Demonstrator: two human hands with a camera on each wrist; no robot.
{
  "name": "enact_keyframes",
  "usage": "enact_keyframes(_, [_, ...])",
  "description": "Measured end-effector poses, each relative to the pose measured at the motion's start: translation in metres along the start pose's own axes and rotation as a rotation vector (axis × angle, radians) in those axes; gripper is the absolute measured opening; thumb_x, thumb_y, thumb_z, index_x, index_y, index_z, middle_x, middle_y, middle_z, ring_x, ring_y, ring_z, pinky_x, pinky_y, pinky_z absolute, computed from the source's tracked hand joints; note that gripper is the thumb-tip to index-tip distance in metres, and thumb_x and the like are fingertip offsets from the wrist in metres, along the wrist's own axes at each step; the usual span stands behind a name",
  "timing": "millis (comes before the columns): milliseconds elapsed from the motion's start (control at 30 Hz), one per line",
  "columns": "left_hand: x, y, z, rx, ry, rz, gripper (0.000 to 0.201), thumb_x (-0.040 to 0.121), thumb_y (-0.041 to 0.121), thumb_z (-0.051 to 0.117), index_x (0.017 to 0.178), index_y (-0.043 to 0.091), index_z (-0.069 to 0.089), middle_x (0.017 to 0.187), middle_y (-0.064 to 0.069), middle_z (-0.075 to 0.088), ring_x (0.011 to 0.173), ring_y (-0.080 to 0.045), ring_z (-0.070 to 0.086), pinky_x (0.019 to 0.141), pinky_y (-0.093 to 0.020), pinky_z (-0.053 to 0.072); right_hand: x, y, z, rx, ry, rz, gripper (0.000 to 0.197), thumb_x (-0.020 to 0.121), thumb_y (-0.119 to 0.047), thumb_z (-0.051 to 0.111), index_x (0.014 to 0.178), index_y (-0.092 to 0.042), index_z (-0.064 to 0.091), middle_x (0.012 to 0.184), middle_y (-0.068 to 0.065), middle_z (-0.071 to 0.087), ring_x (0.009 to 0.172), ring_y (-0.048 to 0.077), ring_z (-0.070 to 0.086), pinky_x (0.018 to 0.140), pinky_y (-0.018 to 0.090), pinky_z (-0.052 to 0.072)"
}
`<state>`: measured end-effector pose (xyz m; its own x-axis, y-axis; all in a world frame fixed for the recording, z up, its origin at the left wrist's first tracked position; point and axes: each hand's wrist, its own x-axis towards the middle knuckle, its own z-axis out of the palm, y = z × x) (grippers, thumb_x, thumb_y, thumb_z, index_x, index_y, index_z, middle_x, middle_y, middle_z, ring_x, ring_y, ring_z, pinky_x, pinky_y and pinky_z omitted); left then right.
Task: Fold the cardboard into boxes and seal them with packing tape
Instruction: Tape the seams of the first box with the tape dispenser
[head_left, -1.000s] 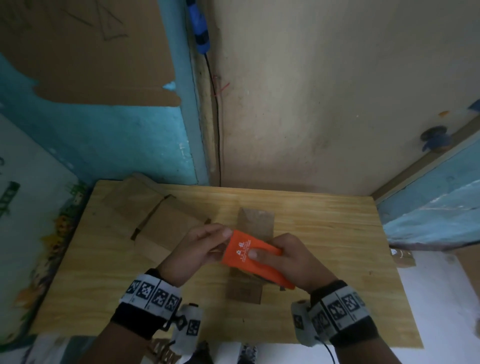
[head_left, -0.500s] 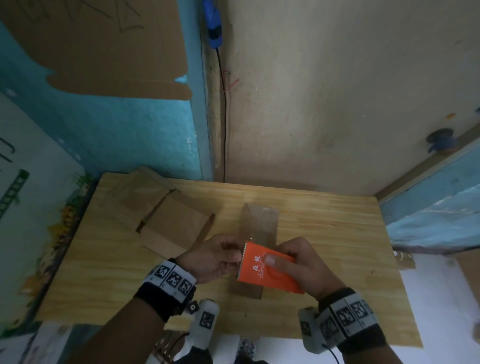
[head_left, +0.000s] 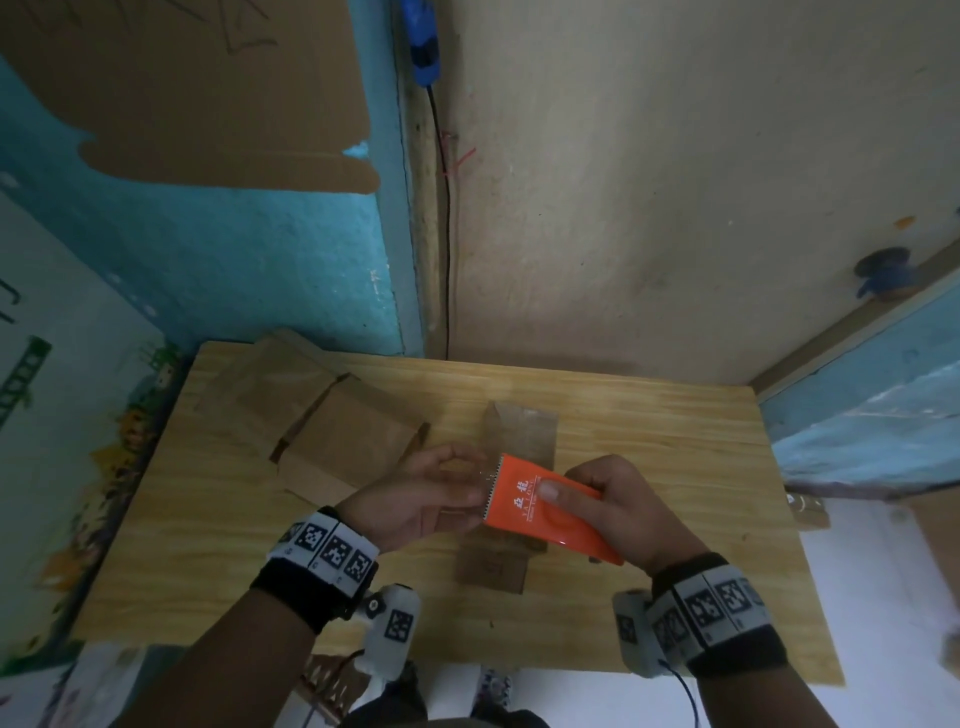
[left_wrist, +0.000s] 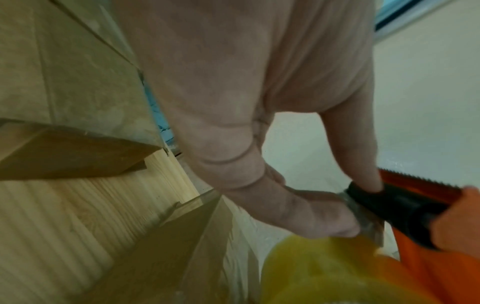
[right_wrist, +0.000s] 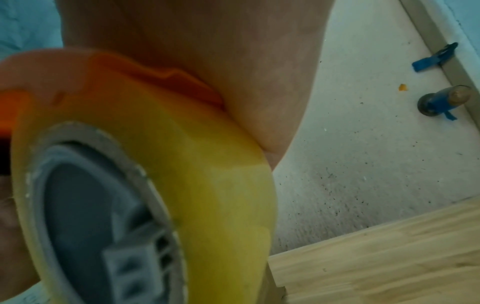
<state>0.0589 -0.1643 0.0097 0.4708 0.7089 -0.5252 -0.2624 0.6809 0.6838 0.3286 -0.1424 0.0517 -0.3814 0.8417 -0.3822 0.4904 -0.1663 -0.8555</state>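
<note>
My right hand (head_left: 631, 512) grips the dispenser (head_left: 545, 506) (orange); my left hand (head_left: 421, 493) pinches its tape end (left_wrist: 363, 218) over the box (head_left: 511, 488), mid-desk (head_left: 675, 431).

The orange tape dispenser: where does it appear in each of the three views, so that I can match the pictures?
Head: the orange tape dispenser is at centre, gripped by the right hand, above the small cardboard box.
Left wrist: lower right corner, serrated edge at top, beside the yellow tape roll.
Right wrist: upper left, behind the tape roll.
Shared landmark: the wooden table.
</note>
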Motion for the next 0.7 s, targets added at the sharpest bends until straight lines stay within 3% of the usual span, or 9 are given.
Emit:
enact_keyframes(67, [0.001,0.0,-0.001,0.053,0.059,-0.004,0.065,0.078,0.01,0.088,0.133,0.005,0.054,0.123,-0.028,0.068,0.107,-0.037,0.069,0.083,-0.035,0.062,0.003,-0.003,0.002,-0.017,-0.014,0.0,0.104,0.063,-0.094,0.07,0.082,0.008,0.073,0.078,0.026,0.074,0.067,0.045,0.071,0.05,0.034,0.051])
enact_keyframes(100, [0.002,-0.001,-0.003,0.077,0.092,0.013,0.057,0.078,0.007,0.085,0.127,0.004,0.056,0.12,-0.028,0.069,0.104,-0.036,0.07,0.082,-0.035,0.062,0.004,-0.005,0.003,-0.023,-0.018,0.002,0.102,0.064,-0.093,0.071,0.082,0.007,0.073,0.077,0.024,0.074,0.065,0.042,0.072,0.049,0.033,0.051])
enact_keyframes(200, [-0.003,0.003,-0.009,0.114,0.2,0.061,0.031,0.081,-0.004,0.076,0.095,0.008,0.052,0.1,-0.023,0.074,0.088,-0.029,0.074,0.072,-0.033,0.063,0.006,-0.006,0.003,-0.079,-0.023,0.001,0.081,0.077,-0.077,0.076,0.079,0.004,0.074,0.073,0.02,0.074,0.059,0.035,0.071,0.049,0.033,0.05])
enact_keyframes(300, [-0.005,0.008,-0.018,0.133,0.219,0.073,0.042,0.087,-0.013,0.069,0.088,0.016,0.038,0.098,-0.026,0.074,0.089,-0.031,0.075,0.074,-0.035,0.063,0.008,-0.007,0.005,-0.11,-0.03,0.005,0.062,0.088,-0.059,0.077,0.08,0.003,0.074,0.073,0.018,0.075,0.061,0.036,0.072,0.049,0.032,0.051])
enact_keyframes(400, [-0.008,0.016,-0.023,0.162,0.274,0.089,0.049,0.085,-0.015,0.069,0.088,0.018,0.035,0.098,-0.029,0.074,0.094,-0.033,0.076,0.076,-0.035,0.063,0.01,-0.01,0.009,-0.079,-0.066,0.018,0.059,0.09,-0.056,0.076,0.086,0.002,0.075,0.078,0.019,0.076,0.065,0.038,0.074,0.05,0.035,0.054])
enact_keyframes(500, [-0.019,0.023,-0.04,0.125,0.382,0.097,0.049,0.079,-0.012,0.077,0.082,0.017,0.037,0.085,-0.018,0.075,0.094,-0.033,0.076,0.079,-0.035,0.064,0.008,-0.011,0.005,-0.053,-0.079,0.041,0.06,0.089,-0.06,0.079,0.086,0.001,0.076,0.076,0.017,0.076,0.062,0.035,0.074,0.048,0.035,0.054])
enact_keyframes(600, [-0.036,0.028,-0.064,0.126,0.437,0.104,0.064,0.058,0.009,0.096,0.085,0.02,0.04,0.09,-0.016,0.073,0.102,-0.039,0.074,0.095,-0.048,0.059,0.002,-0.008,-0.008,-0.063,-0.04,0.067,0.073,0.074,-0.071,0.076,0.08,0.002,0.075,0.072,0.023,0.072,0.057,0.038,0.069,0.046,0.036,0.052])
enact_keyframes(700, [-0.041,0.018,-0.074,0.141,0.42,0.098,0.064,0.057,0.008,0.093,0.079,0.022,0.035,0.067,-0.005,0.059,0.081,-0.024,0.075,0.095,-0.048,0.058,0.0,-0.008,-0.012,-0.049,-0.064,0.078,0.074,0.071,-0.072,0.076,0.08,0.002,0.075,0.072,0.022,0.072,0.055,0.034,0.069,0.046,0.035,0.053])
